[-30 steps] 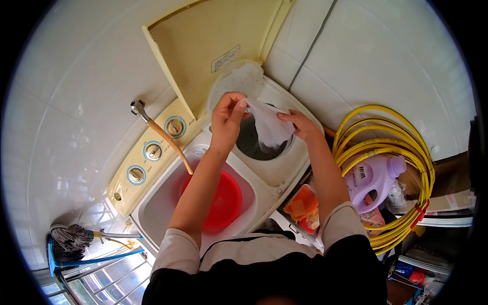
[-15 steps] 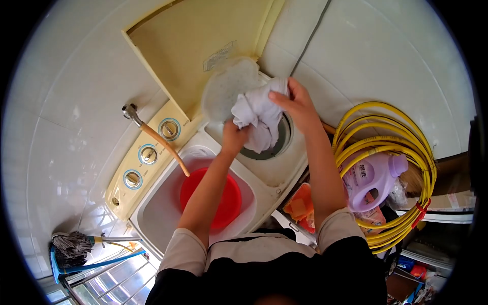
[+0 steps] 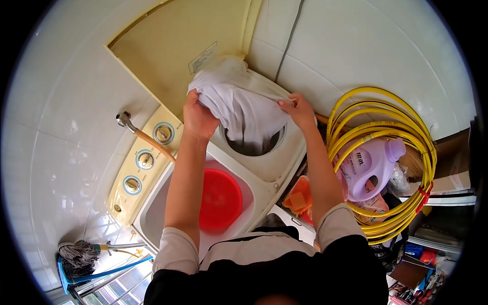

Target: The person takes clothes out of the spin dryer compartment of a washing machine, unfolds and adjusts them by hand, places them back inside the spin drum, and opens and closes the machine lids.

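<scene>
A white cloth garment (image 3: 244,109) is spread out between my two hands above the round spin tub (image 3: 252,147) of a twin-tub washing machine (image 3: 269,173). Its lower folds hang over or into the tub opening. My left hand (image 3: 200,118) is closed on the garment's left edge, and my right hand (image 3: 298,110) pinches its right corner. Behind the cloth, the translucent inner lid (image 3: 229,63) is mostly hidden. The cream outer lid (image 3: 188,35) stands raised against the wall. In the wash tub at the lower left sits a red basin (image 3: 220,198).
The control panel (image 3: 146,160) with its knobs and a tap hose (image 3: 155,145) lie left of the machine. To the right are a coiled yellow hose (image 3: 376,91), a purple detergent bottle (image 3: 371,168) and an orange basket (image 3: 300,198). A mop (image 3: 80,254) stands at lower left.
The bunched garment has been opened out wide. My left hand has moved left and up, while my right hand has lowered slightly. The view has shifted a little.
</scene>
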`<act>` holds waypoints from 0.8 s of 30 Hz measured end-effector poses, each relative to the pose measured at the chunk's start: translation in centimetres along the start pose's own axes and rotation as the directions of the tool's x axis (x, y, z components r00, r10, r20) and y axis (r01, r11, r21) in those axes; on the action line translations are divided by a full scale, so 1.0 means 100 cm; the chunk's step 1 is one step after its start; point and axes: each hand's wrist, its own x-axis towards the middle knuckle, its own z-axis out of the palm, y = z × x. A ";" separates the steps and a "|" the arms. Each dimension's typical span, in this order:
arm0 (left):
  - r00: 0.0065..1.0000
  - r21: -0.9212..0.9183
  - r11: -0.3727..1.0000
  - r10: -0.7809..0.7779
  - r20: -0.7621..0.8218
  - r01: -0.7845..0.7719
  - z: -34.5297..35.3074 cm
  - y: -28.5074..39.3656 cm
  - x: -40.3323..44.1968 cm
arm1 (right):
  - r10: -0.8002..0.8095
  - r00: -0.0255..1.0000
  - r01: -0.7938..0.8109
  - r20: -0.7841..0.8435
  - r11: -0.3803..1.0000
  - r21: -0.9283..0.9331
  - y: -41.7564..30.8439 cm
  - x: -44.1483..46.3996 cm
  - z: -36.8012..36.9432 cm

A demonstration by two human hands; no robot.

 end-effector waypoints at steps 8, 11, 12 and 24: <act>0.978 0.001 0.989 -0.149 0.143 0.150 0.021 -0.019 0.008 | -0.439 0.868 0.418 0.232 0.898 0.135 -0.052 -0.050 0.033; 0.988 0.007 0.992 -0.129 0.084 0.128 0.012 -0.020 0.009 | -0.172 0.815 0.042 0.554 0.970 0.240 -0.059 -0.049 0.026; 0.995 -0.004 0.996 -0.091 0.041 0.091 0.003 -0.017 0.010 | 0.004 0.766 -0.143 0.643 0.976 0.163 -0.062 -0.048 0.020; 0.975 0.881 -0.456 0.108 0.195 -0.126 -0.074 -0.053 0.005 | -0.073 0.863 -0.281 0.500 0.753 0.595 -0.161 -0.006 0.004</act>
